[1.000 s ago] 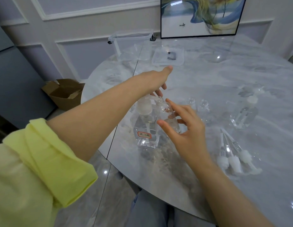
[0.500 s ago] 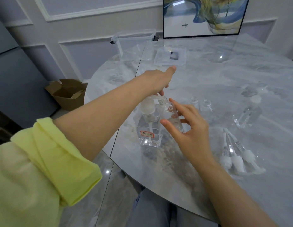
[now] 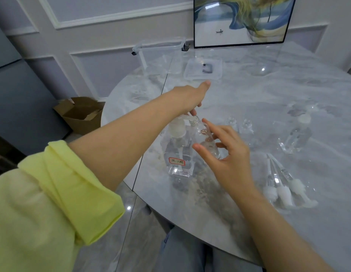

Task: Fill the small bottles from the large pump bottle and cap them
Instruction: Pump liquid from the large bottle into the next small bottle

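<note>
Head view: left hand (image 3: 190, 97) sits on top of the pump bottle (image 3: 179, 152), fingers curled down onto the pump head (image 3: 177, 127), thumb sticking out toward 1 o'clock; reads as pressing the pump, exact finger contact partly hidden. Right hand (image 3: 227, 154) holds a small bottle (image 3: 205, 139) pinched between thumb and fingers, other fingers spread loose. Small bottle leans, long axis running from base at 5 o'clock to open neck at 11 o'clock, neck right under the spout tip, just beside the pump head at its 3 o'clock. Key relation: neck must stay under the spout; left hand is on the pump, right hand only steers the small bottle. Liquid level inside hard to tell, glass is clear. Two more open small bottles (image 3: 239, 125) stand at 3 o'clock of the held one, apart from it. One capped bottle (image 3: 297, 134) further out at 3 o'clock. Three loose caps (image 3: 282, 191) with dip tubes lie on the table (image 3: 288, 95) at 4 o'clock of the right hand. Versus the earlier frames: same grips, same pose, hands barely moved, only the camera shifted a bit.
</note>
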{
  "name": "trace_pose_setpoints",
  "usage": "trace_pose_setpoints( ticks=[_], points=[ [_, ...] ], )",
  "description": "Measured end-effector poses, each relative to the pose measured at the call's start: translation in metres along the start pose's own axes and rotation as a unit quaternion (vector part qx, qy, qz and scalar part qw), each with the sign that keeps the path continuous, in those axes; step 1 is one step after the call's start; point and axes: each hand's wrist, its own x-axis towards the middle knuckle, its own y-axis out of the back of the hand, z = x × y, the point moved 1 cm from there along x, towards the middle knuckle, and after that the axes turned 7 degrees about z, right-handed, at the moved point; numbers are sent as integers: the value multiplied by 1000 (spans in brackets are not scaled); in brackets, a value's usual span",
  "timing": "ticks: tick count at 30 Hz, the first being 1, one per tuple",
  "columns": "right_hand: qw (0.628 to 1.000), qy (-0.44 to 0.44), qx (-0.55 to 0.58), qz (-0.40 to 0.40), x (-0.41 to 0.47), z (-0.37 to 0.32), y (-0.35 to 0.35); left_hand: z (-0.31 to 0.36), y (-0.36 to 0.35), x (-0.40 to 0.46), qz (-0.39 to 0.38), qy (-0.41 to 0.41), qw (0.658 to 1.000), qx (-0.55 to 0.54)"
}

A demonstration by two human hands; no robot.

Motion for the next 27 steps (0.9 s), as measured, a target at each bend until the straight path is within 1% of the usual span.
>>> trace_pose_setpoints(
  ticks=[4, 7, 11, 15, 18, 22, 25, 27],
  points=[
    [1000, -2, 10, 1, 0, 0, 0, 3, 0, 2, 12, -5, 1000, 18],
    [1000, -3, 4, -3, 0, 0, -1, 1, 1, 0, 2, 6, 999, 31],
    [1000, -6, 15, 0, 0, 0, -1, 3, 4, 0, 11, -3, 1000, 13],
    [1000, -4, 3, -2, -1, 1, -1, 1, 2, -2, 3, 6, 1000, 20],
    [1000, -5, 12, 2, 1, -1, 1, 1, 4, -2, 19, 3, 1000, 7],
    [1000, -9, 16, -1, 0, -1, -1, 1, 1, -1, 6, 12, 1000, 20],
    [1000, -9, 22, 1, 0, -2, 0, 2, 5, -1, 29, 12, 999, 3],
    [1000, -12, 23, -4, 0, -2, -1, 1, 5, -2, 25, 15, 1000, 8]
  ],
)
